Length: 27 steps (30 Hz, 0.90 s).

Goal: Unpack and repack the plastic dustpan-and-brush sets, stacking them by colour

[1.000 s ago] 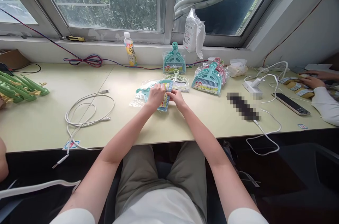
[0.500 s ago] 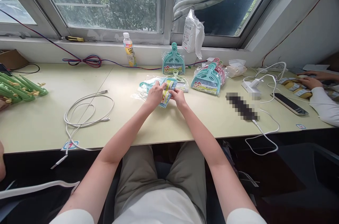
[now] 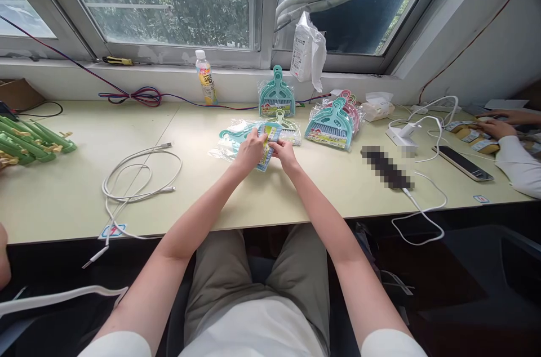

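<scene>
Between my hands, a teal brush and dustpan set lies tilted over the table, its handle pointing left inside clear plastic wrap. A yellow label crosses its blue bristles. My left hand is closed around its left side, covering part of it. My right hand pinches the label's right edge. Just behind is a pale green set, partly covered. A wrapped teal set stands against the wall. Another teal set rests to the right, with a pink one behind it.
A bottle stands by the wall. A coiled white cable lies left, near green items. To the right are a blurred-out device, a phone, a power strip and another person's hands.
Both hands keep their hold on the set, with only a slight shift of the fingers at the label. The whole view has moved very slightly.
</scene>
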Each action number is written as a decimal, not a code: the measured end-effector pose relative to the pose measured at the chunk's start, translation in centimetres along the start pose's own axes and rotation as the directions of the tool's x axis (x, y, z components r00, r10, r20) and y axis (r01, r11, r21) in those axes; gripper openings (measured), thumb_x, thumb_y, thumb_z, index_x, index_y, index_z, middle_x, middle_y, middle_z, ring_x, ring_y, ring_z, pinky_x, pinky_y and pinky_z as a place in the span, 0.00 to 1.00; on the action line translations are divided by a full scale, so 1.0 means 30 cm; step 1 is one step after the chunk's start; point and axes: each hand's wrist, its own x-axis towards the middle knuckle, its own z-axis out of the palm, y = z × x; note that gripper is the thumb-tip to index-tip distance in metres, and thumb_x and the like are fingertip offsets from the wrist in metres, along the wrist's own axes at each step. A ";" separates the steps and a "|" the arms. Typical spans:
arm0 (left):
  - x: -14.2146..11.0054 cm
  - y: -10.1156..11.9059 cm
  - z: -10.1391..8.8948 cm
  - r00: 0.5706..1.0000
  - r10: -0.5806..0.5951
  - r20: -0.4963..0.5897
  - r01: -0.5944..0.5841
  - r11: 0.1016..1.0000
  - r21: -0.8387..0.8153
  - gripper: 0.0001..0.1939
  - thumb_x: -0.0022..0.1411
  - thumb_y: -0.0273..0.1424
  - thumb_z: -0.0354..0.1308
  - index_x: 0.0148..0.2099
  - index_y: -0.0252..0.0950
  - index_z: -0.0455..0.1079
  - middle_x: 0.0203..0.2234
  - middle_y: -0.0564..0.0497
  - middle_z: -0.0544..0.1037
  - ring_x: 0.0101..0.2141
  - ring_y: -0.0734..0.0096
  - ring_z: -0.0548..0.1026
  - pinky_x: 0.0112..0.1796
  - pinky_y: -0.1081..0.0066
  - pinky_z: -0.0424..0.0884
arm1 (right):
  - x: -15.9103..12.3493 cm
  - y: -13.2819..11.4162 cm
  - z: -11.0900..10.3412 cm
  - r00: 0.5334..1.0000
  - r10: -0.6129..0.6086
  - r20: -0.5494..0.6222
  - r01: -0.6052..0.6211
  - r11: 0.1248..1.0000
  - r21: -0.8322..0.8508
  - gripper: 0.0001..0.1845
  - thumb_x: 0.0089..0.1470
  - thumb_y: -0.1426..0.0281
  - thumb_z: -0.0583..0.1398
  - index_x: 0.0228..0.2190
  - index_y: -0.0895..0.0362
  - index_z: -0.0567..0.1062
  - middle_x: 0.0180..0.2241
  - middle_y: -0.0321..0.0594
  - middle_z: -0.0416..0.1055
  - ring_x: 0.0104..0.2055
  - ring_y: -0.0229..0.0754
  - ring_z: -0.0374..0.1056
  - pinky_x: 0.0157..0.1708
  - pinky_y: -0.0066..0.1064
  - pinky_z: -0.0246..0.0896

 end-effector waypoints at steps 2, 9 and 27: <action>0.000 -0.002 0.008 1.000 -0.011 0.017 0.010 1.000 0.016 0.21 0.68 0.22 0.43 0.57 0.35 0.69 0.47 0.39 0.68 0.46 0.57 0.73 0.37 0.69 0.70 | 0.000 0.001 0.001 1.000 0.005 0.005 -0.005 1.000 -0.011 0.10 0.43 0.70 0.65 0.32 0.58 0.78 0.31 0.36 0.78 0.30 0.36 0.71 0.34 0.31 0.73; -0.001 0.008 -0.003 0.997 -0.066 0.034 0.064 0.996 0.056 0.20 0.68 0.22 0.42 0.58 0.31 0.66 0.47 0.37 0.69 0.44 0.56 0.74 0.38 0.66 0.69 | -0.007 0.000 0.011 0.999 0.015 0.048 -0.011 0.997 -0.080 0.09 0.45 0.70 0.64 0.32 0.58 0.78 0.29 0.36 0.78 0.30 0.38 0.72 0.34 0.32 0.73; -0.003 0.001 -0.042 0.986 -0.161 0.042 0.156 0.983 0.098 0.18 0.68 0.21 0.42 0.53 0.32 0.68 0.48 0.37 0.67 0.42 0.58 0.74 0.37 0.66 0.68 | -0.021 0.001 0.024 0.993 0.027 0.119 -0.012 0.992 -0.124 0.07 0.45 0.71 0.64 0.31 0.57 0.79 0.30 0.36 0.78 0.31 0.38 0.73 0.32 0.30 0.72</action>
